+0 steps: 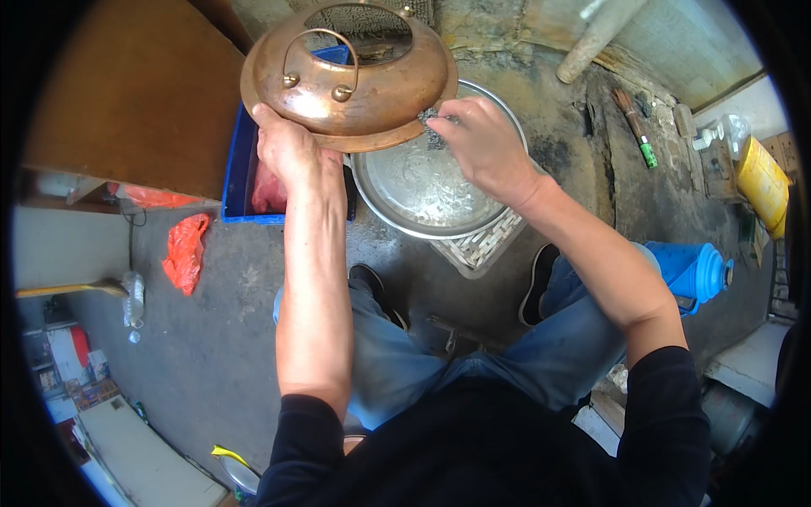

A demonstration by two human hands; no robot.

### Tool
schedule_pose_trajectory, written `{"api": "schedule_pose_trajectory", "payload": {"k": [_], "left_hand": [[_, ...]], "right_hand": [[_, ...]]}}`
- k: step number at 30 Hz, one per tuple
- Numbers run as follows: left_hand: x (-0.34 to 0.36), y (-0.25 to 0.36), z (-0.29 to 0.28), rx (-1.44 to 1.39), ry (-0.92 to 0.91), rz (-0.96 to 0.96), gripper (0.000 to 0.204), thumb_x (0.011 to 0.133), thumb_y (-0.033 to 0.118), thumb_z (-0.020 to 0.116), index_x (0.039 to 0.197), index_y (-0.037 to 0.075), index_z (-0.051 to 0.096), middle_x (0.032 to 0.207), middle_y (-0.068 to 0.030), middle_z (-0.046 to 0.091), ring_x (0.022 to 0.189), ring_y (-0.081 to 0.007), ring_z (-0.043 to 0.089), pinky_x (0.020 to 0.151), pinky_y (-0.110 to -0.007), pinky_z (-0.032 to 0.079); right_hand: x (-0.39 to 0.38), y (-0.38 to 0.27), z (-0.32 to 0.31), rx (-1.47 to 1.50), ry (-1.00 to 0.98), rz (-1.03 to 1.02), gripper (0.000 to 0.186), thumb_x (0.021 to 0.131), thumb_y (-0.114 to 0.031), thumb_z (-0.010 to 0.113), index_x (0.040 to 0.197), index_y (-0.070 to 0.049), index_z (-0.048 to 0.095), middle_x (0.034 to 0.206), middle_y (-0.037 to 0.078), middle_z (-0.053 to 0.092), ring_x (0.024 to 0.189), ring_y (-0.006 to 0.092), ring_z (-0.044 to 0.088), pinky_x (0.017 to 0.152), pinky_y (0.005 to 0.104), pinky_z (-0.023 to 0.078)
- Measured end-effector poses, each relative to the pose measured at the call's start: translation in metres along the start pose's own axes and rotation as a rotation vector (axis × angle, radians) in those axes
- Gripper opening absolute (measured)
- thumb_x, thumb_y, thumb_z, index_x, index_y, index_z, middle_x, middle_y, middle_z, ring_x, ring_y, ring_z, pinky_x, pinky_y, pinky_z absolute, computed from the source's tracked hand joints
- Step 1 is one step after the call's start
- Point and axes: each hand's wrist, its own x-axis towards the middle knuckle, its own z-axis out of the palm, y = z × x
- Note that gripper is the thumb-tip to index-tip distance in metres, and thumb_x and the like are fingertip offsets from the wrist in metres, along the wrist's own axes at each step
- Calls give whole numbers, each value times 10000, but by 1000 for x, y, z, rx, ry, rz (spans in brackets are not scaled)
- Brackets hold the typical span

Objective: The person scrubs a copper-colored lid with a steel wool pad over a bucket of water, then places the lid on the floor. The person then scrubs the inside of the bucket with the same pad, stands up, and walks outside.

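Observation:
A ring-shaped copper lid with a wide round opening and a looped handle is held up tilted, at the top of the view. My left hand grips its lower left rim, thumb on the copper and the other fingers hidden underneath. In my right hand a dark grey steel-wool scrubber is pinched against the lid's right rim. Below the lid, a wide round metal basin holds some water. It rests on a pale slatted stand between my feet.
A blue crate with something pinkish-red inside stands left of the basin, beside a brown wooden panel. A red plastic bag lies on the floor. By my right knee is a blue thermos flask. A small brush lies farther right.

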Motion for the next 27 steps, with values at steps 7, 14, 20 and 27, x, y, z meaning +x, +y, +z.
{"api": "schedule_pose_trajectory", "payload": {"k": [7, 14, 20, 27], "left_hand": [[1, 0, -2, 7, 16, -24, 491, 1094, 318, 324, 1386, -52, 462, 1357, -192, 562, 1166, -335, 629, 936, -497, 580], [-5, 2, -1, 29, 70, -34, 478, 1082, 304, 379, 1378, -61, 464, 1329, -198, 582, 1137, -338, 647, 914, -483, 591], [-5, 1, -2, 26, 60, -46, 476, 1092, 309, 345, 1376, -54, 462, 1332, -199, 574, 1144, -341, 641, 928, -497, 587], [-3, 14, 6, -13, -47, 44, 484, 1099, 322, 330, 1370, -49, 486, 1315, -198, 592, 1124, -317, 648, 933, -477, 587]], "right_hand": [[0, -3, 3, 10, 29, -84, 365, 702, 43, 664, 1060, -24, 690, 1085, 117, 620, 1021, 300, 595, 885, 390, 528], [2, -22, 3, 128, 44, -90, 369, 706, 56, 662, 1065, -21, 689, 1073, 103, 631, 1022, 304, 602, 885, 392, 528], [6, -33, 7, 196, 71, -59, 353, 697, 60, 676, 1037, -34, 689, 1065, 107, 625, 1018, 300, 604, 880, 396, 524], [16, 10, -16, 262, 215, 252, 318, 801, -5, 683, 1116, -47, 681, 1138, 119, 605, 1044, 280, 609, 919, 373, 509]]}}
